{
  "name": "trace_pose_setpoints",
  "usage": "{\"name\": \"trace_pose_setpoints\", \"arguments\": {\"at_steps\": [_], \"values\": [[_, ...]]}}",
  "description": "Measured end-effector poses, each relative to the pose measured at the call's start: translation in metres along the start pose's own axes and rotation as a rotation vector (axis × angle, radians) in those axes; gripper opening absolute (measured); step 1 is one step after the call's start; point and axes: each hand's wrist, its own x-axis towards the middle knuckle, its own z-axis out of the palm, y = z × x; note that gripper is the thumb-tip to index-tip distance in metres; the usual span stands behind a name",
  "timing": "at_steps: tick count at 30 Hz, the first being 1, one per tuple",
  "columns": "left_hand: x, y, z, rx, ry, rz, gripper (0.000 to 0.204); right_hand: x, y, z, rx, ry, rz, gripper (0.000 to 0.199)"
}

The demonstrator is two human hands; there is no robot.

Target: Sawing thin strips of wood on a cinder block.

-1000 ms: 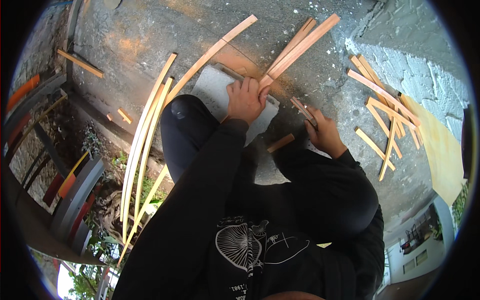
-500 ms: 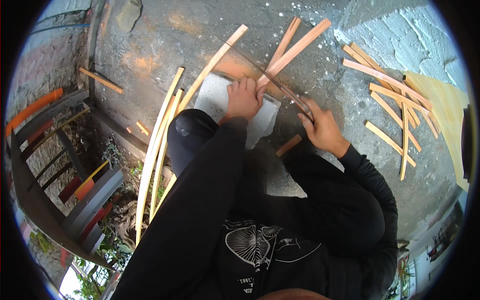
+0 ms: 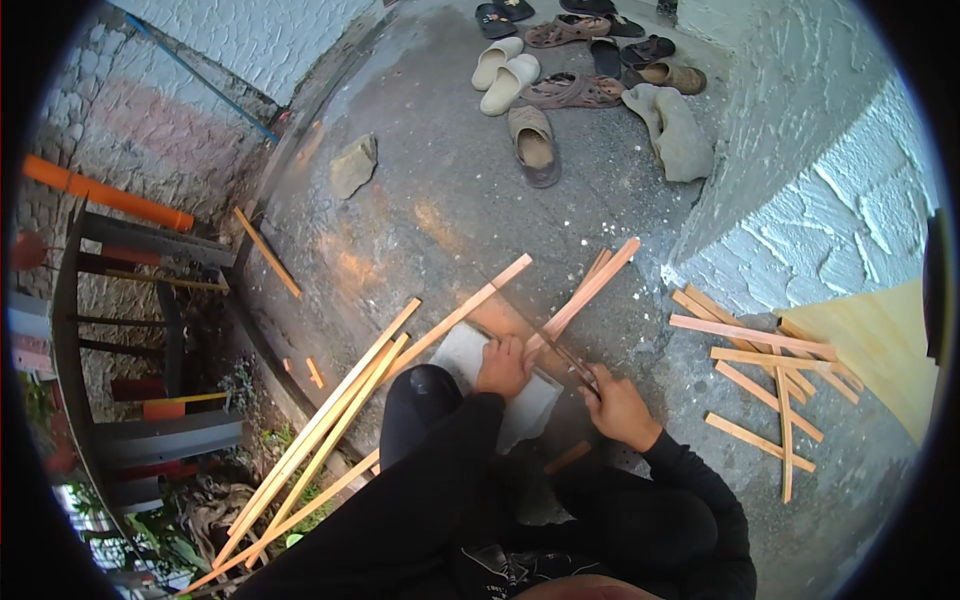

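Note:
My left hand presses down on a pale stone block, its fingers closed on the near end of a reddish wooden strip. That strip slopes away to the far right, crossing over another strip underneath. In my right hand is the grip end of a saw with a long, thin blade. The blade lies across the strip just beyond my left fingers. Orange sawdust covers the floor behind the block. A short wood offcut lies between my legs.
Long pale strips lie beside my left knee. Cut strips are piled at right, near a yellowish sheet. Sandals and clogs and a rock sit at the far side, another rock farther left. A metal rack stands left.
The view has tilted up, so the footwear now shows and my hands sit lower in the picture. Both hands keep their holds; the saw stays across the strip.

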Motion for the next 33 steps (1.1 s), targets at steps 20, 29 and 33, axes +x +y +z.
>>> {"name": "trace_pose_setpoints", "arguments": {"at_steps": [20, 29, 33], "values": [[0.011, -0.008, -0.003, -0.059, 0.110, -0.057, 0.031, -0.079, 0.042, 0.000, -0.022, -0.004, 0.029, 0.039], [-0.011, -0.001, 0.007, -0.077, 0.040, -0.117, 0.031, -0.093, 0.047, 0.005, -0.012, 0.005, 0.102, 0.037], [-0.011, 0.000, 0.009, -0.052, 0.039, -0.093, 0.029, -0.081, 0.043, 0.007, -0.025, 0.016, 0.035, 0.037]]}}
